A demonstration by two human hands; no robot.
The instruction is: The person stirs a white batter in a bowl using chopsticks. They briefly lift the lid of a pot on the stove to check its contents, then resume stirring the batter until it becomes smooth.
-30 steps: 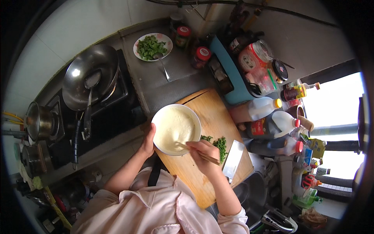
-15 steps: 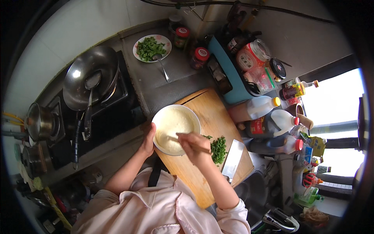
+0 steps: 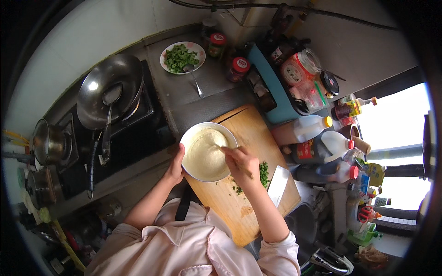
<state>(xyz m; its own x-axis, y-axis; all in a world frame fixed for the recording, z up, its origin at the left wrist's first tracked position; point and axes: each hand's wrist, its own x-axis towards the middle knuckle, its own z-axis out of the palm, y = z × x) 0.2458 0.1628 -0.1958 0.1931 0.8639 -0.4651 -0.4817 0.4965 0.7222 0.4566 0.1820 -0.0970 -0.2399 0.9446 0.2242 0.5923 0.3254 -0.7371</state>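
A white bowl (image 3: 185, 136) of pale, creamy batter (image 3: 202, 161) sits over the left part of a wooden cutting board (image 3: 248, 133). My left hand (image 3: 175, 166) grips the bowl's left side, thumb up by the rim. Closed around what look like wooden chopsticks (image 3: 217, 146), my right hand (image 3: 242, 165) is over the bowl's right edge, with the tips in the batter. Chopped greens (image 3: 264, 175) lie on the board, partly hidden by my right hand and wrist. Beside them rests a cleaver (image 3: 278, 183), its handle hidden behind my forearm.
Left, a wok (image 3: 96, 78) with a ladle (image 3: 109, 119) and a lidded pot (image 3: 46, 142) stand on the stove. A plate of leafy greens (image 3: 180, 57) with a spoon (image 3: 195, 83) and red-lidded jars (image 3: 239, 68) are behind. Large bottles (image 3: 324, 172) line the right, above a sink (image 3: 304, 221).
My right hand has swung rightward with the chopsticks, which now enter the batter farther right and higher. Its wrist covers more of the chopped greens. The left hand stays on the bowl.
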